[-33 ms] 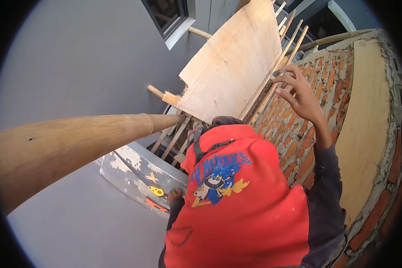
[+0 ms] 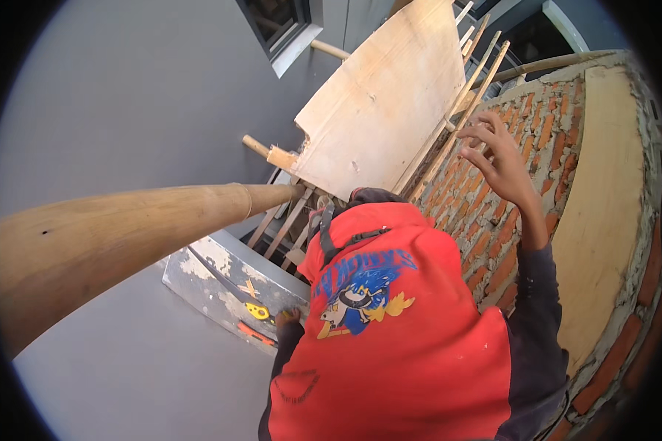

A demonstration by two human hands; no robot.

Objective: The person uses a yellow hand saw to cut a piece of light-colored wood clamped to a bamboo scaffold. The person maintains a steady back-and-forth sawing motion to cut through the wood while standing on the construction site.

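My left hand (image 2: pixel 289 317) is low at the edge of a worn, paint-flaked board (image 2: pixel 213 259), its fingers curled at the end of the yellow and black handle of a handsaw (image 2: pixel 257 311); my sleeve partly hides it. The saw's dark blade lies along the board. Beside the handle is an orange-red tool (image 2: pixel 256 334), perhaps a cutter. Raised in front of the brick wall (image 2: pixel 522 147), my right hand (image 2: pixel 493 154) has its thumb and bent fingers apart, with nothing visible in them.
A thick bamboo pole (image 2: pixel 147 217) crosses on the left. Ahead, a plywood sheet (image 2: pixel 382 95) with a broken corner rests by wooden poles (image 2: pixel 489 73). Beneath it are slats (image 2: pixel 294 220). A grey wall (image 2: pixel 140 110) stands left, and a plywood strip (image 2: pixel 603 198) lines the bricks at right.
My right hand has shifted slightly right, away from the plywood sheet's edge, with its fingers a little more bent. The left hand and the tools stay in place.
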